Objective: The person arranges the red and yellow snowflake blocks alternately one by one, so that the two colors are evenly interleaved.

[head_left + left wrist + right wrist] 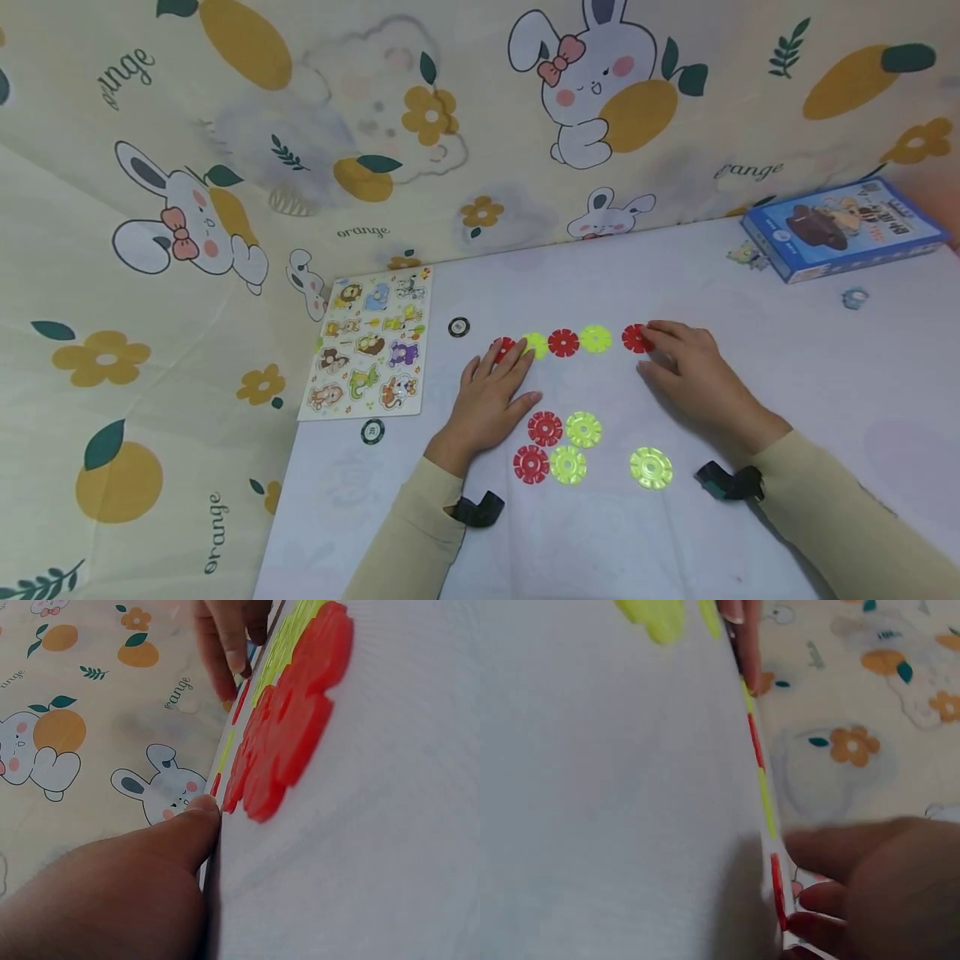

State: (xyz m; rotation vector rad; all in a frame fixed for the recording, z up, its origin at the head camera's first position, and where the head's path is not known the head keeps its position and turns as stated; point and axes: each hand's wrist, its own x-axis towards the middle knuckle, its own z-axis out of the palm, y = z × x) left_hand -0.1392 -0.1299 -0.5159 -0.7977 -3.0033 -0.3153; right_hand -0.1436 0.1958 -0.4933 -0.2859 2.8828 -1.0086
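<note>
A row of notched plastic snowflake discs lies on the white table, alternating red and yellow-green. My left hand [486, 400] lies flat with extended fingers over the leftmost red disc [501, 350] and the yellow-green disc [535, 345] beside it, partly covering both. Right of these lie another red disc [563, 342] and a yellow-green disc [596, 338]. After a small gap comes the end red disc [633, 338]. My right hand [693, 371] has its fingertips at that disc's right edge, the thumb spread apart below.
Nearer me are two red discs [545, 428] beside two yellow-green discs [583, 429], plus a lone yellow-green disc [651, 468]. An animal puzzle board [367, 346] lies left, with black round chips [459, 327] near it. A blue box [843, 229] sits back right, near small figures [855, 297].
</note>
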